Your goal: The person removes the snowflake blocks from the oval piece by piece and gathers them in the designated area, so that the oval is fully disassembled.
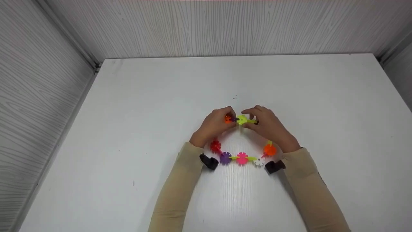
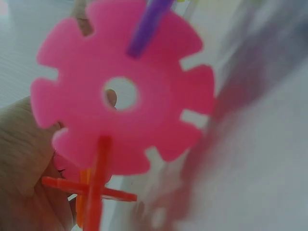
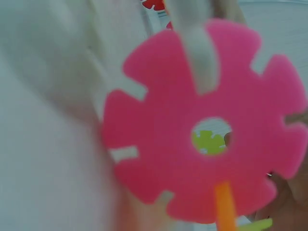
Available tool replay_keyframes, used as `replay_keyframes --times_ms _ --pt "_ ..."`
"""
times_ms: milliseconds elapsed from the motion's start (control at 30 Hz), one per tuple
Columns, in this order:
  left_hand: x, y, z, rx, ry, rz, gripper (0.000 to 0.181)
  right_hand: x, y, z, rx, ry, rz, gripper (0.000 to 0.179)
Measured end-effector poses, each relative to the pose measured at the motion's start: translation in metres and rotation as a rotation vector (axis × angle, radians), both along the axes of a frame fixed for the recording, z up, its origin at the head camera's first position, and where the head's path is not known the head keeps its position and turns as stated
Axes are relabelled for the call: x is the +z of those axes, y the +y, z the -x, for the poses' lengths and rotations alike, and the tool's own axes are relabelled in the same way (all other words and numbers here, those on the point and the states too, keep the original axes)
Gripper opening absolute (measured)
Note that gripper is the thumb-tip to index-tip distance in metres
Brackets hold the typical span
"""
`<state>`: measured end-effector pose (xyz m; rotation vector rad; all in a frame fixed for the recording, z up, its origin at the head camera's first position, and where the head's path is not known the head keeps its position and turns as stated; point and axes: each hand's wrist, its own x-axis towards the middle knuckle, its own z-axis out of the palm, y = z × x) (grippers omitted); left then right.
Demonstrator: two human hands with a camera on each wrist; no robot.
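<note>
Notched plastic discs, slotted edge to edge, form a rough ring between the two hands. My left hand (image 1: 216, 125) holds the ring's far left part at an orange disc (image 1: 228, 119). Beside it, a dark purple disc (image 1: 235, 119) joins a yellow-green disc (image 1: 241, 120). My right hand (image 1: 267, 125) grips the chain just right of that disc, its thumb and index finger curved about it. The near side carries a red disc (image 1: 215, 146), a purple disc (image 1: 225, 158), a pink disc (image 1: 242, 158), a white disc (image 1: 258, 161) and another orange disc (image 1: 269, 149). Fingers hide some links.
The ring is over a white table (image 1: 128, 129). Grey wood-grain panels (image 1: 206, 29) stand behind and at the sides. Black wrist cameras (image 1: 209, 161) sit close to the near discs. A large pink disc (image 2: 82, 96) blocks much of the left wrist view; the right wrist view is similarly covered.
</note>
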<state>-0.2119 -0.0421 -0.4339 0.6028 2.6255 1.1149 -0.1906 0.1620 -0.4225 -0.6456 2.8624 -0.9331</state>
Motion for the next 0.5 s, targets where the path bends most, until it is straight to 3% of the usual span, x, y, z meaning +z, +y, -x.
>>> replay_keyframes --times_ms 500 --pt "0.0034 0.0013 -0.0026 -0.021 0.023 -0.005 0.02 -0.0003 -0.0022 -0.0021 0.009 0.006 -0.013 0.043"
